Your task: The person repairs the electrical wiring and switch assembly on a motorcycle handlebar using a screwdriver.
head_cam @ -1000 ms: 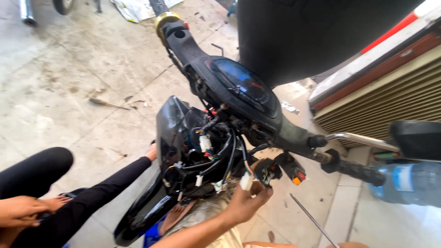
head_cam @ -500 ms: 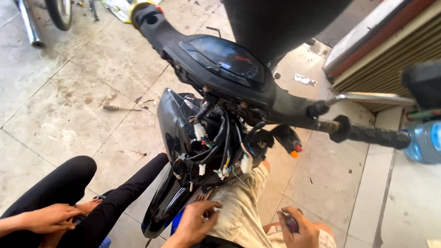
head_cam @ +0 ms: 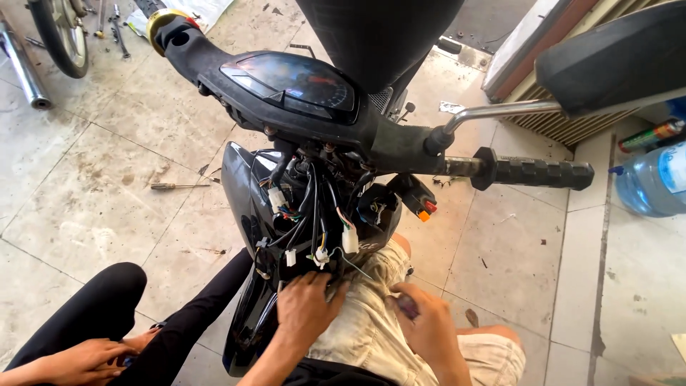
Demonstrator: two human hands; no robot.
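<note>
- I am at the wiring stage on a black scooter (head_cam: 246,193) with its front cover off: my left hand (head_cam: 306,306) rests on the lower end of the loose wire harness (head_cam: 314,221), fingers spread and curled over the connectors just under the headstock, pinching nothing that I can make out.
- My right hand (head_cam: 427,325) lies on my knee, closed around a small dark-handled tool (head_cam: 407,306); its tip is hidden, so I cannot tell what kind it is.
- The harness hangs under the instrument panel (head_cam: 296,82), its white plugs dangling free between the panel and my hand.
- My judgement: the next move calls for picking one plug out of the bundle and bringing the tool up to it without snagging the thin wires.
- Against the view half a second ago, my left hand has come up from my lap to the wires, and my right has drawn in closer.
- Another person's hands (head_cam: 89,357) stay low at the left.
</note>
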